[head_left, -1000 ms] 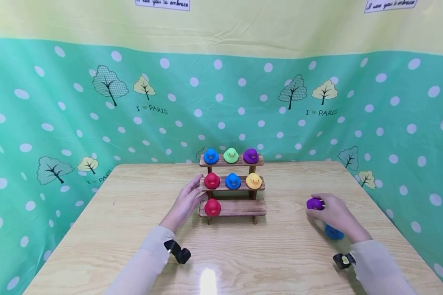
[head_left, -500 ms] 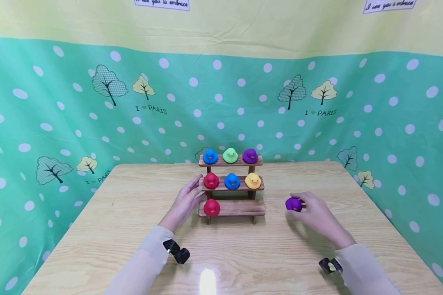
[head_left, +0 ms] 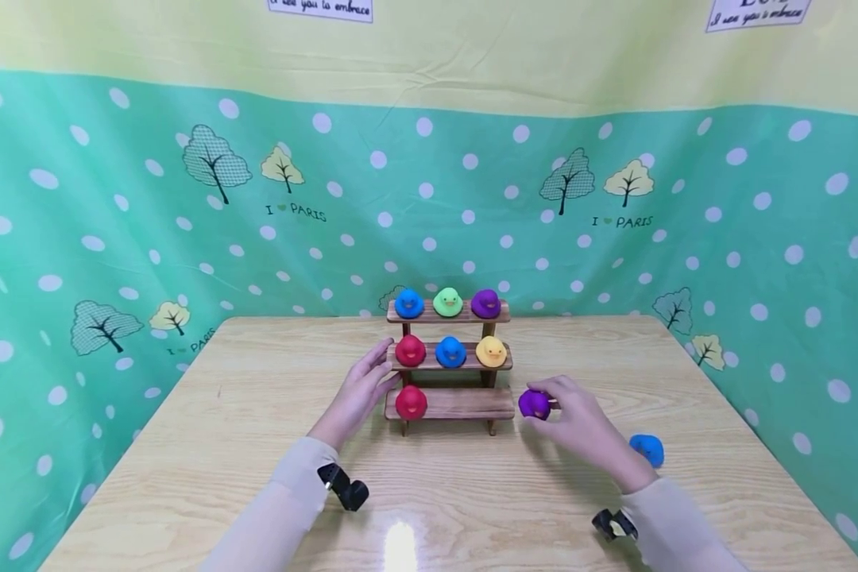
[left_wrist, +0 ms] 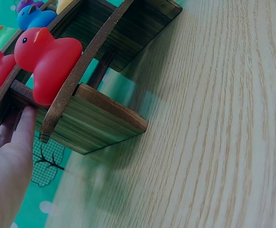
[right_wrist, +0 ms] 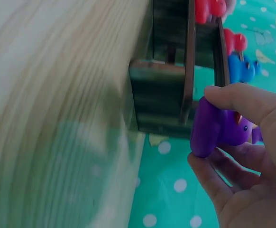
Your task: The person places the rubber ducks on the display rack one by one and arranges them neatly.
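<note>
A three-tier wooden display stand (head_left: 465,403) stands on the table. My left hand (head_left: 353,397) holds its left side at the middle tier; in the left wrist view fingers (left_wrist: 26,126) pass beneath the tier, partly hidden. My right hand (head_left: 579,421) pinches a purple rubber duck (head_left: 534,404) between thumb and fingers, just off the bottom tier's right end. On that tier's left sits a red duck (head_left: 411,403). The middle tier bears a red duck (head_left: 410,350), a blue duck (head_left: 450,352) and a yellow duck (head_left: 491,351).
Along the top tier sit a blue duck (head_left: 409,303), a green duck (head_left: 447,302) and a purple duck (head_left: 485,303). Another blue duck (head_left: 647,450) lies on the table (head_left: 272,365) beyond the right forearm. A polka-dot curtain (head_left: 429,214) hangs behind.
My right hand has carried the purple duck leftward across the table to the stand's right end, uncovering the loose blue duck. My left hand stays at the stand.
</note>
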